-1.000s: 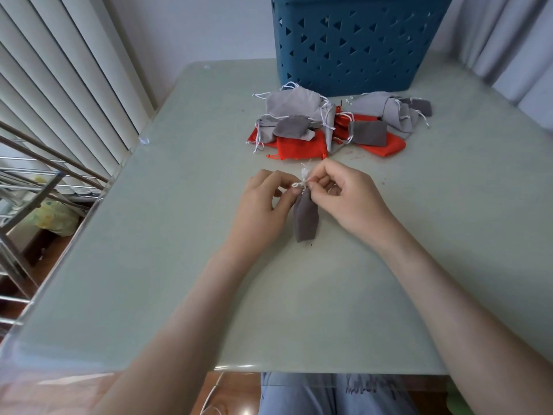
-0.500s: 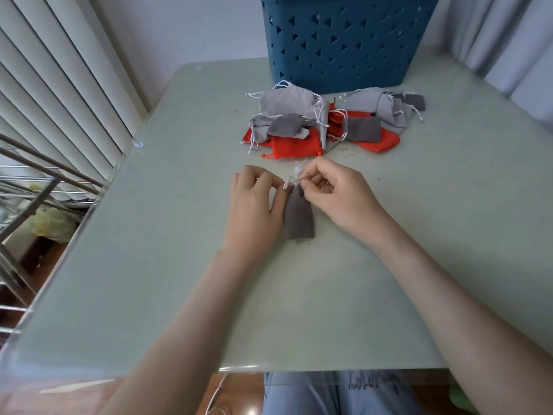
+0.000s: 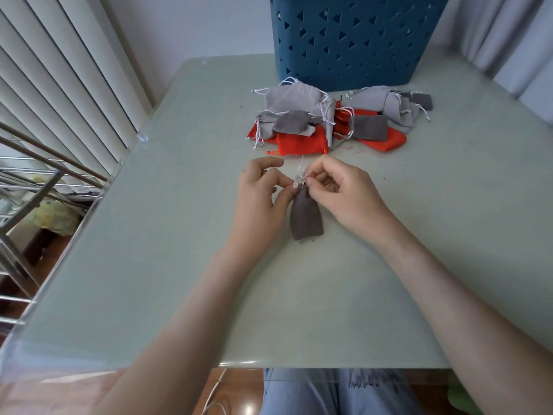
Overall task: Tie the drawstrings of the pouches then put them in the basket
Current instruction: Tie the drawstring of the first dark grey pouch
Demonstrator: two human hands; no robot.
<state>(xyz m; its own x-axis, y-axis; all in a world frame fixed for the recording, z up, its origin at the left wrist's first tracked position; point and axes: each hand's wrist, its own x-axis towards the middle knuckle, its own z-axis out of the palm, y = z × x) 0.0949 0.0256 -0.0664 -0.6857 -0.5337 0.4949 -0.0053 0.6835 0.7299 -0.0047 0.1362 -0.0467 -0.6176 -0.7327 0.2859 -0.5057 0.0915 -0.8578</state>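
- The dark grey pouch [image 3: 306, 217] lies flat on the pale green table [image 3: 149, 250], near the middle. Its gathered neck points to the far side and its base points toward the person.
- The left hand [image 3: 261, 202] sits just left of the neck, with thumb and forefinger curled in and pinching the white drawstrings [image 3: 300, 175] where they leave the cloth.
- The right hand [image 3: 344, 190] sits just right of the neck, its fingertips closed on the same cords from the other side. The two hands nearly touch above the pouch.
- The step in hand looks like the tying itself: the neck is drawn shut and a small tangle of cord stands up between the fingertips. The cords are thin and blurred, so I cannot tell whether a knot has closed.
- The next move probably calls for pulling the two ends apart, left and right, to seat the knot. The pouch would then need lifting over the far pile and dropping into the basket.
- A pile of other pouches [image 3: 317, 121], light grey, dark grey and red, lies farther off between the hands and the basket, with loose cords trailing; these appear untied.
- The teal basket [image 3: 344, 40] stands at the far edge of the table, touching or just behind the pile. Its inside is out of view, so how many pouches it holds cannot be told.
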